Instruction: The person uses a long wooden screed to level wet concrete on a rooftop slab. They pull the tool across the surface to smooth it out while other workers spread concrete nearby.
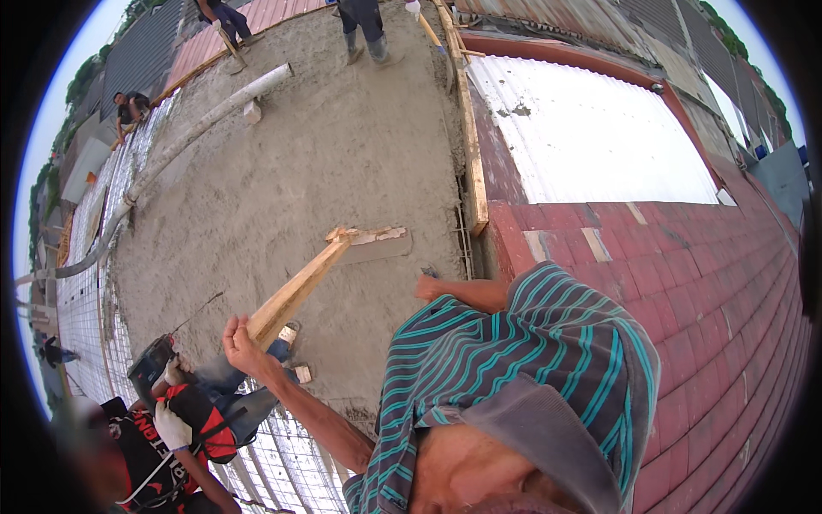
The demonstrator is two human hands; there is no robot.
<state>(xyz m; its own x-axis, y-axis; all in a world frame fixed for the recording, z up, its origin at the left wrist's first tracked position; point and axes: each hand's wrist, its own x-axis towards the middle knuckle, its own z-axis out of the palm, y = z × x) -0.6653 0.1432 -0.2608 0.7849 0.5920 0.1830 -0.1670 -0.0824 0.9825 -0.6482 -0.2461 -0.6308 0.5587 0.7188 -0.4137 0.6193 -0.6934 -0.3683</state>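
Grey concrete [257, 188] beneath wooden-handled float [327, 255].

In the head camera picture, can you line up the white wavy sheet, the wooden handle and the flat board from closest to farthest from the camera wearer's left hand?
Starting at the left hand:
1. Wooden handle: right in its grip.
2. Flat board: at the handle's far end.
3. White wavy sheet: farthest, at upper right.
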